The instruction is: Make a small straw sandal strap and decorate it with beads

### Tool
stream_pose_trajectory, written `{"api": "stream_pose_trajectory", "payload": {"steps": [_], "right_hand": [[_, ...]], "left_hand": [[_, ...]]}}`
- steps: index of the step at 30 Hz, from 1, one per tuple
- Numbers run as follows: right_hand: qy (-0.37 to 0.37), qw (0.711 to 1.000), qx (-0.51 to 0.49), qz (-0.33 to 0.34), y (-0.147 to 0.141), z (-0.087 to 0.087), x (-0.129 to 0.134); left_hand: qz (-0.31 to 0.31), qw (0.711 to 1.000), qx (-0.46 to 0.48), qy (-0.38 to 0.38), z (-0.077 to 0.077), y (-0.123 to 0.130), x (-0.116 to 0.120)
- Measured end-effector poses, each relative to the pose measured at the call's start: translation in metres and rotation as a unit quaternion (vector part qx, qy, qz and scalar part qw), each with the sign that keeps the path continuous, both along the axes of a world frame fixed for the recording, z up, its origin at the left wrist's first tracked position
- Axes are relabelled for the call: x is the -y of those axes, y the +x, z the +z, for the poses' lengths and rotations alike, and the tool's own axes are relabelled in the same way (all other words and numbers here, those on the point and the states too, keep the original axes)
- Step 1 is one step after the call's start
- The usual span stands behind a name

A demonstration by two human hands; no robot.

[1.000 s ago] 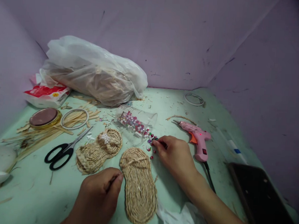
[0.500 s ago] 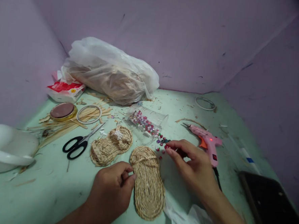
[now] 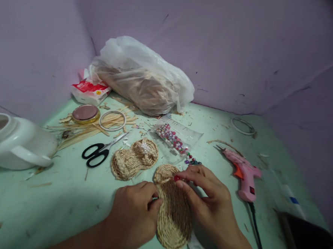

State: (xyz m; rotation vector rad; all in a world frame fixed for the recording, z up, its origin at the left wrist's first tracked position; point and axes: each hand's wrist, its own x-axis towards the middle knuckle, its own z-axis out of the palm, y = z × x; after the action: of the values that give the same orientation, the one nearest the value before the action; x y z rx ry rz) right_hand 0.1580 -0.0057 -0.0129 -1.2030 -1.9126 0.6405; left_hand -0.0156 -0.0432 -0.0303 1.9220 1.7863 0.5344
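Between thumb and fingers, my right hand (image 3: 207, 196) pinches a small red bead (image 3: 177, 178) just over the strap of a woven straw slipper (image 3: 175, 215). At the slipper's left edge my left hand (image 3: 137, 209) is closed, its curled fingertips against the rim; part of its grip is hidden. Up and to the left lies a smaller woven slipper (image 3: 134, 160) with a cluster of white pearl beads (image 3: 146, 148) on its strap. Loose beads (image 3: 192, 160) spill from a clear plastic container (image 3: 192, 133) lying on its side.
A pink glue gun (image 3: 245, 170) lies at right, its cord running forward beside a dark flat object (image 3: 306, 238). Black-handled scissors (image 3: 98, 153), a tape ring (image 3: 112, 120), a round tin (image 3: 85, 113), straw strips and a white jug (image 3: 18, 145) are left. A plastic bag (image 3: 146, 78) stands behind.
My right hand has brought the red bead from the loose pile toward me, over the slipper's strap. My left hand stays at the slipper's edge. The camera view has shifted left.
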Motion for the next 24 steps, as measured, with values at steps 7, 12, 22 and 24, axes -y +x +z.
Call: {"api": "stream_pose_trajectory", "payload": {"steps": [7,12,22,24], "right_hand": [[0.002,1.000,0.022,0.004,-0.003,-0.002,-0.001],[0.010,0.999,0.046,-0.002,-0.004,-0.001,0.000],[0.016,0.996,0.084,-0.012,-0.004,-0.001,-0.001],[0.011,0.996,0.086,-0.014,-0.003,-0.001,-0.001]], "left_hand": [[0.002,1.000,0.003,-0.025,0.007,0.001,-0.001],[-0.003,1.000,0.007,-0.024,0.006,0.001,0.000],[0.013,0.991,0.097,0.094,0.007,-0.001,-0.006],[0.018,0.989,0.104,0.104,0.009,-0.001,-0.010]]}}
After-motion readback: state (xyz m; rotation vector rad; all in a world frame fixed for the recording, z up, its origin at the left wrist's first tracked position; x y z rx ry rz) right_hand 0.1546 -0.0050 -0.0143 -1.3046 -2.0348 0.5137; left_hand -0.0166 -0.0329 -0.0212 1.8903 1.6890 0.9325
